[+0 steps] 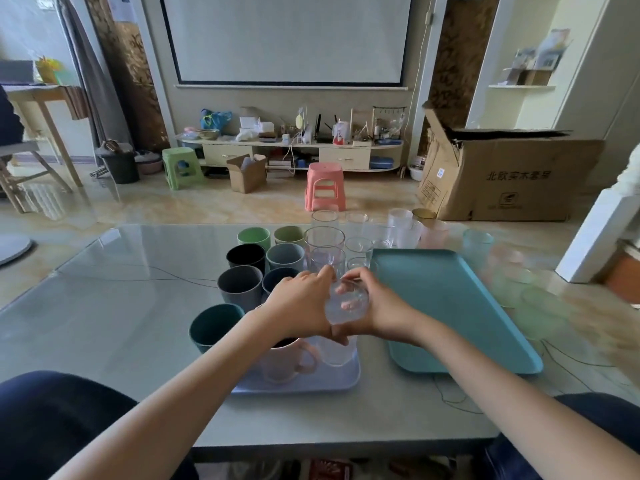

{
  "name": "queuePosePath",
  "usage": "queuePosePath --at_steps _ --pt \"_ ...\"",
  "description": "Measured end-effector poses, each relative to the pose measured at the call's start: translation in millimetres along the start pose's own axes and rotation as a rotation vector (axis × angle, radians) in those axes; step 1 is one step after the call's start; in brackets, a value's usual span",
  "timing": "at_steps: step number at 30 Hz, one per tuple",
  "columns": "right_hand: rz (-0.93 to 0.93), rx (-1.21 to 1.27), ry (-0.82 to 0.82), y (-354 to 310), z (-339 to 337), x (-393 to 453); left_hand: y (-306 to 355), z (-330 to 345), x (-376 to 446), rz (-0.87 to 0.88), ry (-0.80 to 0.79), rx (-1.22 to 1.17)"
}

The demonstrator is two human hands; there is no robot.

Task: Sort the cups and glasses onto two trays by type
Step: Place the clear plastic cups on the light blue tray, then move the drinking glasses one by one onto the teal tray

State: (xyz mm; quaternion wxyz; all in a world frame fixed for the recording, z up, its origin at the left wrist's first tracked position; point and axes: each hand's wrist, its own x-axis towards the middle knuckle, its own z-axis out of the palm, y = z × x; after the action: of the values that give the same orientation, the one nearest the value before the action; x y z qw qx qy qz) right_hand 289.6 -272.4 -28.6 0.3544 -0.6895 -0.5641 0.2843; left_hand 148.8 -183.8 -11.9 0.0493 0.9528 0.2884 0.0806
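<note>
Glasses and cups crowd the middle of the grey glass-topped table [138, 306]: matte plastic cups in green, grey, black and dark teal [242, 268] stand in a block on the left, clear tall glasses [323, 239] just behind the hands, and frosted pale tumblers [408, 230] further back right. One small clear glass [348, 301] is held up above the near lavender tray [311, 384], between both hands. The left hand [301, 303] wraps it from the left with fingers curled round the wall; the right hand [375, 306] cups it from the right, fingertips hooked over the rim, thumb low.

A pink handled mug [287, 358] and another clear glass [337, 351] stand on that lavender tray, directly under the hands. The teal rectangular tray [450, 289] lies to the right, bare where visible.

The likely risk is collision: lowering the held glass straight down could knock it against the glass or mug beneath. Smooth walls may slip as one hand lets go. Sweeping left could topple the near cups. Setting it beside the mug would also mix types on one tray.
</note>
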Motion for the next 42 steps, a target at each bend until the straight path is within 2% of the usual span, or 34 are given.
queuePosePath --at_steps 6,21,29,34,38,42 --pt "0.025 -0.004 -0.030 13.4 18.2 1.9 -8.6 20.1 -4.2 -0.016 -0.034 0.067" --pt "0.022 0.082 -0.059 20.5 29.1 6.0 -13.7 21.3 -7.3 -0.041 -0.122 0.016" --pt "0.042 0.190 -0.133 35.0 28.6 2.8 -11.3 20.3 -10.4 -0.047 -0.144 0.002" --pt "0.054 0.281 -0.154 54.9 13.2 -7.0 -13.6 14.2 -8.9 -0.062 -0.216 -0.063" --pt "0.048 0.157 -0.064 73.4 -20.9 -26.6 -13.3 -13.4 -2.5 -0.049 -0.275 -0.230" --pt "0.133 -0.247 0.038 115.8 -47.4 -55.0 7.5 -33.5 14.4 0.018 -0.071 -0.375"
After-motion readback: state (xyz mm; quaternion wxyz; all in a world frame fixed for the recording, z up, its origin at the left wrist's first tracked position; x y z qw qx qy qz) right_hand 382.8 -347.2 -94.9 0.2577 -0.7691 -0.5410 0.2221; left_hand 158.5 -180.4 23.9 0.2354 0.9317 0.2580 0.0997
